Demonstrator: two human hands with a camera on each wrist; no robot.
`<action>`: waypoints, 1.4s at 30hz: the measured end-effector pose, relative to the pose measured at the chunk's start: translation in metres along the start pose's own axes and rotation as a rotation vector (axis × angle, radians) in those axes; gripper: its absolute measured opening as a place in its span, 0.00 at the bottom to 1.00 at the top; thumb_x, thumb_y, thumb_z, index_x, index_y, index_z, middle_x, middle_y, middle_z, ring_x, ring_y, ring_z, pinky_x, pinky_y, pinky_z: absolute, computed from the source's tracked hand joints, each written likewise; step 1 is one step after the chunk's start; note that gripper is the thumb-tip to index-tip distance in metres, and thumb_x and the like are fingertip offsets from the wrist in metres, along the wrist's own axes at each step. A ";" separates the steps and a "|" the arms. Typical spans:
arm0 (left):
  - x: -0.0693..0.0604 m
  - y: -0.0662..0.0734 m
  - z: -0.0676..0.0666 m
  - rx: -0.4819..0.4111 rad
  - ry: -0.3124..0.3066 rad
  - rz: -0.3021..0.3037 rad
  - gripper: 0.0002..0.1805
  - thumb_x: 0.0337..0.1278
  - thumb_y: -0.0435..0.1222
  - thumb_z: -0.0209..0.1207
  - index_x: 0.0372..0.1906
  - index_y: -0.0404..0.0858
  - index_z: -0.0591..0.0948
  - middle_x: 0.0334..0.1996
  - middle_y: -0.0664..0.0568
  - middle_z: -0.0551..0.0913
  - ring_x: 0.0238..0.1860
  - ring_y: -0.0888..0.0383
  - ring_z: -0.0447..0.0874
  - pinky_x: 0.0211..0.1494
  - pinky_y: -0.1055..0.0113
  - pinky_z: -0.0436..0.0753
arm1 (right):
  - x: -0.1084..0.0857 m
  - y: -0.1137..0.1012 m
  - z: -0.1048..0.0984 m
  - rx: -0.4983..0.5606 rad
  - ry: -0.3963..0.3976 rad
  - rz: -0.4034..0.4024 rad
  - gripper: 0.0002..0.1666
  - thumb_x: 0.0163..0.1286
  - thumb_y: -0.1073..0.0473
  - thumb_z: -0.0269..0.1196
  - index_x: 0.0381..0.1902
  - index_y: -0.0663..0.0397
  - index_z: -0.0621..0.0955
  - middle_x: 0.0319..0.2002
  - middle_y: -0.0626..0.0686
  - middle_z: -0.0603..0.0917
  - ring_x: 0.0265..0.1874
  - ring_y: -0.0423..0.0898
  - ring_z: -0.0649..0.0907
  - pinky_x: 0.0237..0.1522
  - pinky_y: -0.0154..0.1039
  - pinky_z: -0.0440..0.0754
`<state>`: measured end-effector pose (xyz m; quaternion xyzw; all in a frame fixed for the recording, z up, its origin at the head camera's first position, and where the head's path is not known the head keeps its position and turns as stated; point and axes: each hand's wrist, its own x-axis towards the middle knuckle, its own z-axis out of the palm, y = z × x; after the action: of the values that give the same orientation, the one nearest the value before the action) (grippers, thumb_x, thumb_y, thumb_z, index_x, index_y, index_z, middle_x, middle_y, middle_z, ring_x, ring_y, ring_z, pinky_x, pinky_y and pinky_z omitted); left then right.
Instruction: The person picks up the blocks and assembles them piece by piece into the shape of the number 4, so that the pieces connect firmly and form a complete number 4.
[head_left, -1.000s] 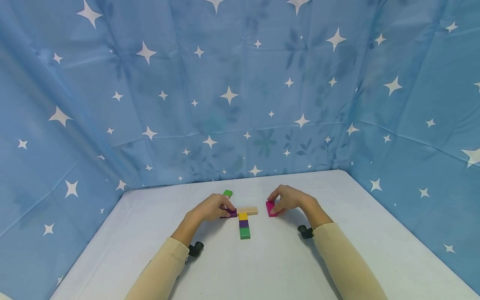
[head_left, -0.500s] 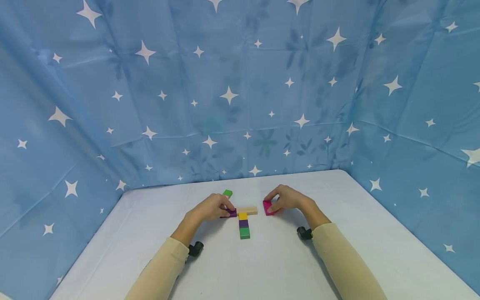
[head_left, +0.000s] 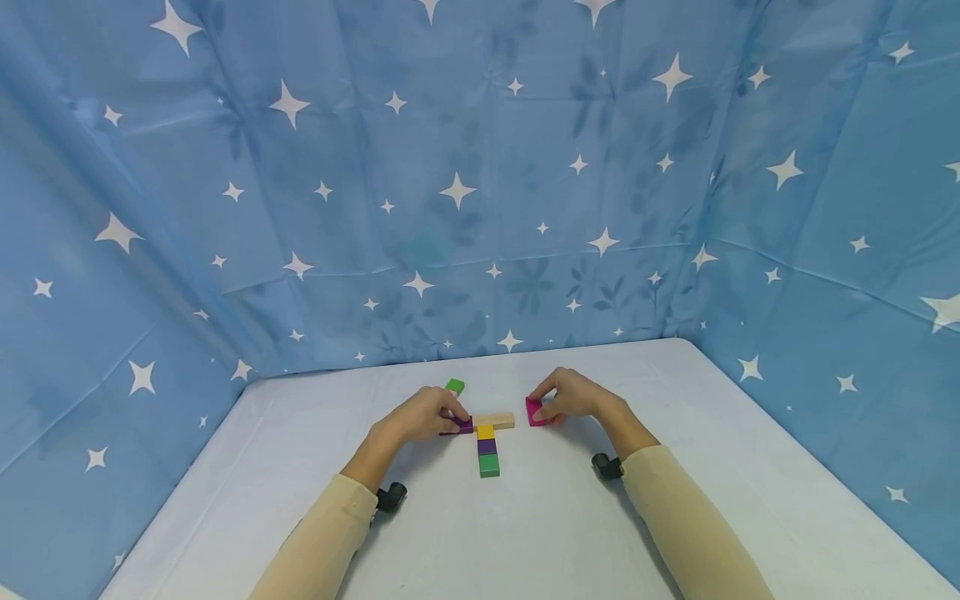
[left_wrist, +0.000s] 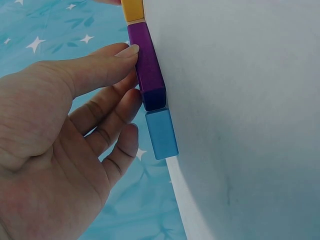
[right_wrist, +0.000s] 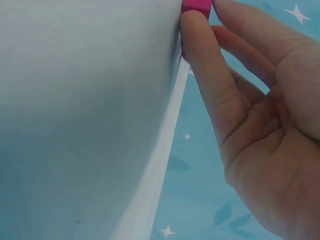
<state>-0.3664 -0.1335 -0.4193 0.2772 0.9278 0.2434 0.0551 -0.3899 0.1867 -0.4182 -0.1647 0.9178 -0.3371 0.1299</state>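
My left hand (head_left: pixel 422 414) holds a purple block (left_wrist: pixel 147 67) with the thumb on one side and fingers on the other. A light blue block (left_wrist: pixel 162 134) adjoins its end in the left wrist view; the hand hides it from the head camera. A plain wooden block (head_left: pixel 493 421) lies to the right of the purple one. Below it runs a column of a yellow block (head_left: pixel 486 432), a dark purple block (head_left: pixel 487 447) and a green block (head_left: pixel 489 465). My right hand (head_left: pixel 572 396) pinches a pink block (head_left: pixel 535 412), a small gap right of the wooden block.
Behind my left hand lies a brighter green block (head_left: pixel 455 386), with something pale partly hidden beside it. Everything sits on a white-covered table (head_left: pixel 570 525). A blue starry curtain (head_left: pixel 480 208) hangs behind and beside the table.
My right hand has slid the pink block slightly left and away from me, turning it a little along the way. My left hand has stayed on the purple block.
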 end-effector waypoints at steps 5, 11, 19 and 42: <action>0.000 0.001 -0.001 -0.009 0.001 0.004 0.11 0.63 0.30 0.69 0.47 0.44 0.92 0.44 0.56 0.87 0.44 0.58 0.79 0.50 0.61 0.83 | 0.000 -0.002 0.000 -0.011 0.001 0.013 0.22 0.64 0.62 0.75 0.56 0.54 0.88 0.59 0.60 0.83 0.28 0.45 0.89 0.43 0.39 0.86; 0.000 0.001 0.000 -0.008 0.003 0.008 0.11 0.62 0.30 0.69 0.47 0.44 0.92 0.44 0.55 0.87 0.44 0.59 0.80 0.50 0.61 0.83 | 0.003 -0.003 0.001 -0.084 0.023 -0.007 0.21 0.63 0.60 0.75 0.56 0.51 0.89 0.46 0.51 0.87 0.35 0.46 0.80 0.38 0.38 0.78; -0.001 0.001 -0.001 -0.010 0.003 0.007 0.11 0.62 0.30 0.70 0.47 0.44 0.92 0.43 0.55 0.87 0.44 0.59 0.80 0.49 0.62 0.83 | 0.004 -0.002 0.001 -0.092 0.029 -0.022 0.21 0.63 0.61 0.75 0.55 0.51 0.89 0.45 0.50 0.87 0.35 0.46 0.80 0.38 0.38 0.78; 0.000 -0.001 -0.001 -0.007 0.000 0.016 0.11 0.63 0.31 0.70 0.48 0.44 0.92 0.45 0.55 0.88 0.44 0.58 0.79 0.50 0.61 0.83 | 0.014 -0.005 0.005 -0.060 0.034 -0.023 0.21 0.63 0.62 0.75 0.55 0.51 0.90 0.43 0.49 0.87 0.35 0.47 0.79 0.37 0.39 0.78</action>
<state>-0.3672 -0.1341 -0.4191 0.2843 0.9249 0.2468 0.0541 -0.3996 0.1753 -0.4204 -0.1733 0.9276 -0.3139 0.1052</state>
